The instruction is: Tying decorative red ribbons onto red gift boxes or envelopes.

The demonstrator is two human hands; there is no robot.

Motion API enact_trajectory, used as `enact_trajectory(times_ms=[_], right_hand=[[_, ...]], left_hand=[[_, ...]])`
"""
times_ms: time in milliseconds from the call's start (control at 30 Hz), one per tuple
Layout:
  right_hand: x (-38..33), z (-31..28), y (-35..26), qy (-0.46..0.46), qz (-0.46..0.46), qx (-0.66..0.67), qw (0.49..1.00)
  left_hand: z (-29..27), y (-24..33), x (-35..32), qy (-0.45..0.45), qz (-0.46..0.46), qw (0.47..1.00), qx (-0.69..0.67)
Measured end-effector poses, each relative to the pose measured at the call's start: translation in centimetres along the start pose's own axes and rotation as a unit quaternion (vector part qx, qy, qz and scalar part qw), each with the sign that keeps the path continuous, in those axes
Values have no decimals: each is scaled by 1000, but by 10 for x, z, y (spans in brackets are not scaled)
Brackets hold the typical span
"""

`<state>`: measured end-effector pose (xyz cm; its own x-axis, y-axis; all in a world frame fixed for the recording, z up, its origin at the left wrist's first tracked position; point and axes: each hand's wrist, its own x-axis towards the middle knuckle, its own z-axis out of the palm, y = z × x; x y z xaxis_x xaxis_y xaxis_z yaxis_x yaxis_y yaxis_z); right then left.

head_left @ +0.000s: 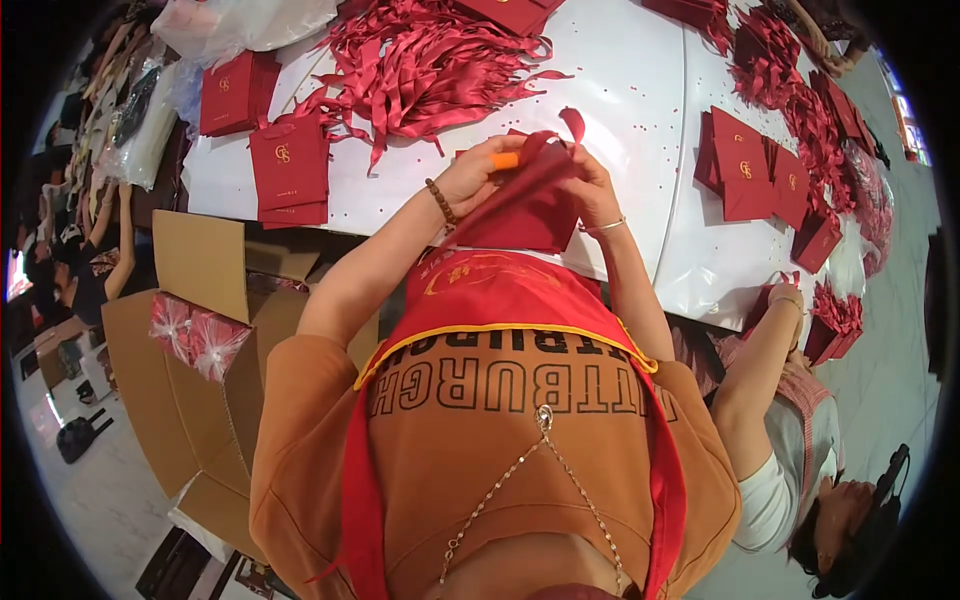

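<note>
A dark red paper gift bag (515,190) is tilted between my two hands over the table's near edge. My left hand (472,182) is closed on its left side, with something orange (503,160) at the fingers that I cannot make out. My right hand (594,188) pinches the bag's upper right part, close to a red ribbon (572,124) curling up from it. Below the held bag lie more red bags (530,232), partly covered by it. Beyond my hands spreads a big heap of loose red satin ribbons (420,75).
Stacked red bags (290,165) stand on the white table (625,120) at left, and others (745,170) at right. An open cardboard box (190,400) with plastic-wrapped red packs is at my left. A co-worker's arm (765,375) reaches to the table at my right.
</note>
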<state>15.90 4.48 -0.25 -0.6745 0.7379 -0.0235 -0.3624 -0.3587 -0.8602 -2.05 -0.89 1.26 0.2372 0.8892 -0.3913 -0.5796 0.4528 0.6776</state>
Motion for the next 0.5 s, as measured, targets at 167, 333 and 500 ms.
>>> enact_trajectory(times_ms=[167,333,500], right_hand=[[-2,-21,-1,325,12,-66,943],[-6,-4,-14,140,-84,-376,912],[8,-17,-3,92,-68,-505,856]], left_hand=[[-29,-22,12,208,42,963,165],[-67,-39,16,271,97,948,132],[-11,-3,-12,288,5,957,28]])
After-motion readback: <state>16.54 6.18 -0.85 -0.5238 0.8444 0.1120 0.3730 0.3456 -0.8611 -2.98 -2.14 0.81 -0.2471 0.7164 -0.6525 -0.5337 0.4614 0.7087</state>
